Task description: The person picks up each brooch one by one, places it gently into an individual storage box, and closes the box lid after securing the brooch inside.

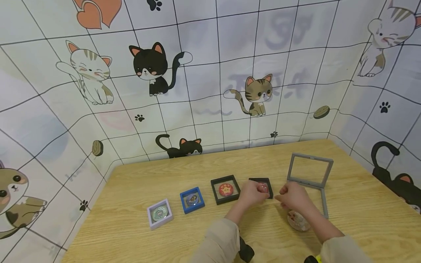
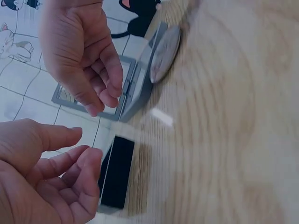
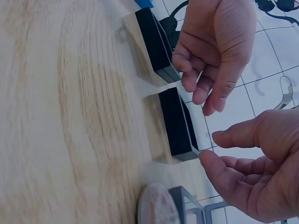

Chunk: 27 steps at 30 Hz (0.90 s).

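Note:
My left hand (image 1: 251,195) is over a small black display frame (image 1: 270,189), which has a red round badge (image 1: 263,187) inside. Its fingers are loosely bent, with the thumb apart and nothing between them in the left wrist view. Facing it, my right hand (image 1: 294,197) hovers just right of that frame, thumb and fingers parted and holding nothing in the right wrist view. Beyond the right hand stands a grey hinged frame (image 1: 310,182), opened, with one half tilted up. A loose round badge (image 1: 298,221) lies below the right hand, partly hidden by the wrist.
To the left, in a row, are a larger black frame (image 1: 213,190) with a red star badge, a blue frame (image 1: 183,202) and a lilac frame (image 1: 150,218), each holding a round badge. A cat-print wall covering (image 1: 204,73) borders the wooden table (image 1: 131,190).

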{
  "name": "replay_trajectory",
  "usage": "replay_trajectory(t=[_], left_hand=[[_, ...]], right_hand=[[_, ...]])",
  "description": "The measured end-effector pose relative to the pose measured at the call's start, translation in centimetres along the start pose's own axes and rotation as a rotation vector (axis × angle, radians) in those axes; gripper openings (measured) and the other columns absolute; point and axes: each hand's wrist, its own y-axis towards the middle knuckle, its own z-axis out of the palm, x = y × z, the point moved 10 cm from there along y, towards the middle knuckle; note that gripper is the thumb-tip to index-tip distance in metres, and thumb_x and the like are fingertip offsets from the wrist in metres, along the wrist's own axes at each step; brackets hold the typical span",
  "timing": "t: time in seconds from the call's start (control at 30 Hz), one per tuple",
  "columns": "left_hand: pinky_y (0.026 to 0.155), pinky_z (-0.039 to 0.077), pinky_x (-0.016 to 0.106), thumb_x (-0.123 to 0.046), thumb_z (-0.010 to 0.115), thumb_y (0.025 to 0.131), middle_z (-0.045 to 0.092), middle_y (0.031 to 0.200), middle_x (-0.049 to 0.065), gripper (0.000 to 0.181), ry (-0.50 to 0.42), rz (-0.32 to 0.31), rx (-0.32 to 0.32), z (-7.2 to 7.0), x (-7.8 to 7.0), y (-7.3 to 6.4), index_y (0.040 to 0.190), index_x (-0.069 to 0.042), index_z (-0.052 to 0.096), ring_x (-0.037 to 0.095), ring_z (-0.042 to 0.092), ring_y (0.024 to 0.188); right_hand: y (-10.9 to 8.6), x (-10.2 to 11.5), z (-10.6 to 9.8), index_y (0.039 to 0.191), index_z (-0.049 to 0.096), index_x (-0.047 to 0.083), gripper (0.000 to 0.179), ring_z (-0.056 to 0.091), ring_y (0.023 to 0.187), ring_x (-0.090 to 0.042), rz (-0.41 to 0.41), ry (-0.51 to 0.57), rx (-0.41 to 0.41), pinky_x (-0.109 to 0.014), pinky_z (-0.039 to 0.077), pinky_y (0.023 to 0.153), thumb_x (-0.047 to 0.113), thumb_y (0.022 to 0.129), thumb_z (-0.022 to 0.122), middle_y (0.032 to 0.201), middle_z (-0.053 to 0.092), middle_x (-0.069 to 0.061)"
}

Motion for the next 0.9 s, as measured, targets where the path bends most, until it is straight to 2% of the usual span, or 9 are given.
replay_trajectory(t=[0.1, 0.27, 0.37, 0.47, 0.57, 0.67, 0.77, 0.9], left_hand=[[0.041, 0.039, 0.018, -0.010, 0.070, 0.076, 0.059, 0.053, 0.002, 0.017, -0.045, -0.022, 0.047, 1.3, -0.1, -0.2, 0.062, -0.001, 0.066, 0.006, 0.050, 0.043], [0.044, 0.044, 0.019, -0.013, 0.072, 0.075, 0.061, 0.057, 0.000, 0.010, -0.017, -0.081, 0.089, 3.3, -0.3, -0.8, 0.070, -0.004, 0.070, 0.009, 0.057, 0.047], [0.045, 0.043, 0.018, -0.013, 0.074, 0.073, 0.059, 0.055, -0.002, 0.010, 0.022, -0.091, 0.090, 4.2, -0.4, -1.1, 0.070, -0.006, 0.069, 0.007, 0.055, 0.045], [0.044, 0.041, 0.018, -0.012, 0.075, 0.071, 0.057, 0.051, -0.002, 0.011, 0.042, -0.084, 0.092, 4.9, -0.6, -1.3, 0.068, -0.006, 0.067, 0.006, 0.051, 0.043], [0.045, 0.040, 0.017, -0.011, 0.075, 0.070, 0.056, 0.051, -0.003, 0.013, 0.055, -0.071, 0.087, 5.4, -0.8, -1.5, 0.066, -0.006, 0.065, 0.005, 0.049, 0.044], [0.047, 0.038, 0.017, -0.013, 0.077, 0.068, 0.053, 0.055, -0.007, 0.017, 0.105, -0.060, 0.071, 5.8, -1.1, -1.5, 0.062, -0.007, 0.062, 0.003, 0.044, 0.049], [0.047, 0.035, 0.018, -0.015, 0.078, 0.066, 0.047, 0.057, -0.008, 0.022, 0.148, -0.065, 0.060, 6.1, -1.1, -1.8, 0.060, -0.008, 0.058, 0.005, 0.039, 0.052], [0.047, 0.032, 0.019, -0.015, 0.078, 0.064, 0.044, 0.057, -0.006, 0.026, 0.156, -0.080, 0.054, 6.6, -1.2, -2.2, 0.061, -0.008, 0.053, 0.007, 0.037, 0.053]], right_hand=[[-0.8, -0.2, -1.0, 0.088, 0.054, -0.009, 0.018, 0.058, 0.054, -0.019, -0.026, -0.048, -0.012, -0.032, 0.048, 0.052, 0.006, 0.081, 0.061, 0.068, 0.058, -0.010], [-2.4, -1.6, -2.6, 0.088, 0.056, -0.010, 0.021, 0.059, 0.057, -0.017, -0.004, -0.096, -0.042, -0.031, 0.050, 0.052, 0.008, 0.079, 0.064, 0.072, 0.059, -0.009], [-3.2, -2.9, -3.1, 0.087, 0.056, -0.011, 0.023, 0.058, 0.058, -0.016, 0.035, -0.089, -0.039, -0.031, 0.049, 0.053, 0.008, 0.079, 0.064, 0.072, 0.059, -0.009], [-3.9, -4.0, -3.6, 0.084, 0.057, -0.008, 0.021, 0.056, 0.056, -0.015, 0.054, -0.127, -0.041, -0.031, 0.047, 0.053, 0.011, 0.078, 0.066, 0.066, 0.058, -0.005], [-4.5, -5.0, -3.8, 0.080, 0.057, -0.005, 0.020, 0.053, 0.056, -0.015, 0.072, -0.150, -0.033, -0.031, 0.044, 0.052, 0.013, 0.077, 0.066, 0.061, 0.056, -0.003], [-5.0, -6.0, -3.7, 0.075, 0.054, -0.002, 0.023, 0.052, 0.054, -0.014, 0.112, -0.165, -0.026, -0.029, 0.042, 0.051, 0.016, 0.076, 0.068, 0.059, 0.055, -0.002], [-5.3, -6.9, -3.3, 0.070, 0.051, 0.000, 0.027, 0.052, 0.052, -0.013, 0.147, -0.155, -0.012, -0.028, 0.041, 0.049, 0.018, 0.073, 0.071, 0.058, 0.054, -0.002], [-5.7, -7.6, -2.6, 0.074, 0.050, -0.004, 0.031, 0.058, 0.053, -0.015, 0.180, -0.072, -0.001, -0.028, 0.047, 0.050, 0.015, 0.071, 0.074, 0.065, 0.056, -0.006]])
